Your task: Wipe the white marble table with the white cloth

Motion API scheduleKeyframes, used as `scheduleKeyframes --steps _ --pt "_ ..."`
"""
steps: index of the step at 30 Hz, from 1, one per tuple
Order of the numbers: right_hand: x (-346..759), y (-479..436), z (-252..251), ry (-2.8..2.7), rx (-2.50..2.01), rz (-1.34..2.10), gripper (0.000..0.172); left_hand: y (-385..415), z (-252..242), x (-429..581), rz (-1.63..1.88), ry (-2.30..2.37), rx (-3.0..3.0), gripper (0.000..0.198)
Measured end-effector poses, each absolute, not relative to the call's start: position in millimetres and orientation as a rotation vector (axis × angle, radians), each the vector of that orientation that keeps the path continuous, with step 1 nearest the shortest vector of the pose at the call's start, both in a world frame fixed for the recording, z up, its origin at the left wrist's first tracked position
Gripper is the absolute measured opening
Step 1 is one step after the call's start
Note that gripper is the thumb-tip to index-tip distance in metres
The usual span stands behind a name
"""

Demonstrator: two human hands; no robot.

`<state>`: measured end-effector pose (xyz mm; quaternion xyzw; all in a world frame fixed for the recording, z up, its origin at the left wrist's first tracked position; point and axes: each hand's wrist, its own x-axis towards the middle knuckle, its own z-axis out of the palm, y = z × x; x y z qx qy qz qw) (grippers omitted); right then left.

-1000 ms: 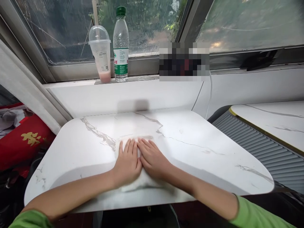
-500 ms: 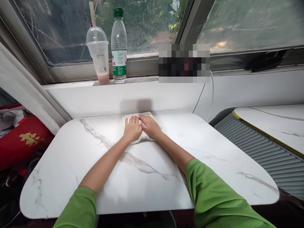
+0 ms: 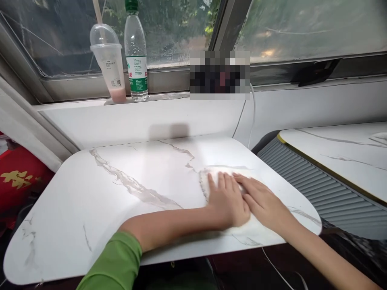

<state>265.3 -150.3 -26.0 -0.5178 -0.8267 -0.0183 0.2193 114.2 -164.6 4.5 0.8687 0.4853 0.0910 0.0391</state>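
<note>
Both hands lie flat, fingers extended and close together, palms pressing down on a white cloth (image 3: 215,176); neither grips it. Left hand (image 3: 227,200) sits on the cloth's near-left part, right hand (image 3: 262,200) just beside it, the two touching at the fingers. The cloth lies spread on the surface (image 3: 127,189), in its right-hand portion near the rounded right edge; only its far and left margins show beyond the fingers, and it is slightly blurred.

Progress, as a judgement: the work appears to be wiping the surface, now at the right side. The marble-patterned top shows no visible spills, crumbs or streaks anywhere, so how much has been covered and how much remains cannot be told from its condition. The left half and the near edge lie well apart from the cloth.

Surroundings: a plastic cup (image 3: 109,64) with domed lid and pink residue stands on the window ledge, just beside a water bottle (image 3: 136,52). A white cable (image 3: 242,114) hangs down the wall behind the surface. A second marble top (image 3: 338,157) stands to the right, a red item (image 3: 21,177) to the left.
</note>
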Motion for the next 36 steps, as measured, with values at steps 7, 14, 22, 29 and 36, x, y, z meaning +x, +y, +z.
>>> scheduleKeyframes --steps 7,14,22,29,36 --pt "315 -132 -34 -2.145 -1.592 -0.036 0.047 -137 -1 161 0.374 1.41 2.666 0.059" --pt "283 -50 -28 -2.133 -1.562 -0.04 0.047 -58 -6 141 0.431 1.494 2.594 0.054" --pt "235 23 -17 -2.084 -1.589 -0.023 0.045 20 -2 106 0.406 1.543 2.552 0.048" --pt "231 7 -16 -2.174 -1.593 -0.034 0.048 0 -6 101 0.386 1.591 2.541 0.051" --pt "195 -115 -27 -2.265 -1.54 -0.284 0.052 -115 6 50 0.241 1.375 2.732 0.054"
